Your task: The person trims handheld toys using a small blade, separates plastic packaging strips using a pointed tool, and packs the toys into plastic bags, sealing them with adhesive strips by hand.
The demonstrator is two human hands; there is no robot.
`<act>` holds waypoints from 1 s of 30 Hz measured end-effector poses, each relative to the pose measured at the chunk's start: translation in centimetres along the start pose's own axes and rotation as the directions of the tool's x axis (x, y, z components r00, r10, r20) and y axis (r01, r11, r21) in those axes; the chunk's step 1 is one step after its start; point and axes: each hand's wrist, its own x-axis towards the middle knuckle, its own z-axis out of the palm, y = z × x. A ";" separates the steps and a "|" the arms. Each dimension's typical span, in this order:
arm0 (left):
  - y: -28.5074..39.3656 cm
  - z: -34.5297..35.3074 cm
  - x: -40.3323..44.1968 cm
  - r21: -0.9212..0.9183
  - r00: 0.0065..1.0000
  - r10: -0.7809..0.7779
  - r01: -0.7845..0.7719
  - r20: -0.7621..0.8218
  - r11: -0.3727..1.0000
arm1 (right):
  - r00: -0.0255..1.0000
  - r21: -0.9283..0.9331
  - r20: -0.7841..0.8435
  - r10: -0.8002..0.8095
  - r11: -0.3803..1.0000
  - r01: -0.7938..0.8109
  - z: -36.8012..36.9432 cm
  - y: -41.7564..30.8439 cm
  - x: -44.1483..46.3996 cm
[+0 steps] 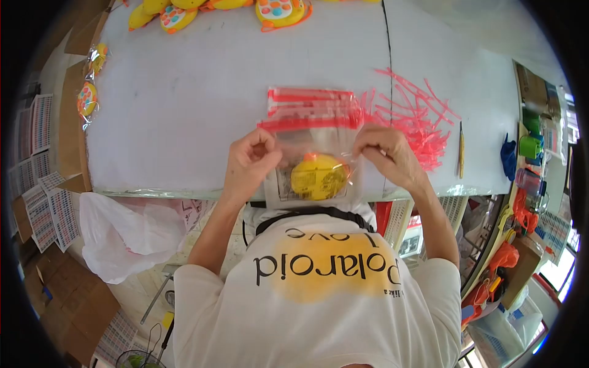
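A clear plastic zip bag [288, 138] hangs between my hands at the table's near edge, with a red strip along its top. Inside it lies a yellow rounded toy [319, 178] with an orange part on top, and dark print shows on the plastic. My left hand [250, 161] pinches the bag's upper left side between thumb and fingers. On the other side, my right hand [390, 154] has its fingers closed on the upper right edge. Just beyond lies a stack of red-topped bags [310, 98], partly behind the held one.
Torn pink-red strips [423, 138] are heaped right of the bags, near a yellow pen-like tool [461, 150]. Several yellow toys with coloured buttons [279, 12] line the far edge. Wrapped toys [88, 98] lie at the left edge. A white plastic bag [129, 236] hangs below the table.
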 end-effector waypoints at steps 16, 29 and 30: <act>8.8 -5.0 0.9 0.702 0.799 0.600 -0.407 -0.036 0.584 | 0.916 -0.772 -0.343 -0.207 0.618 -0.149 -16.6 4.8 25.1; -3.3 4.1 3.3 0.754 0.846 0.427 -0.499 0.318 0.427 | 0.959 -0.204 -0.282 -0.025 0.978 -0.034 -14.1 3.5 14.5; -3.2 4.2 3.3 0.762 0.819 0.465 -0.527 0.337 0.377 | 0.962 0.072 -0.267 0.056 0.997 -0.038 -12.5 2.3 13.4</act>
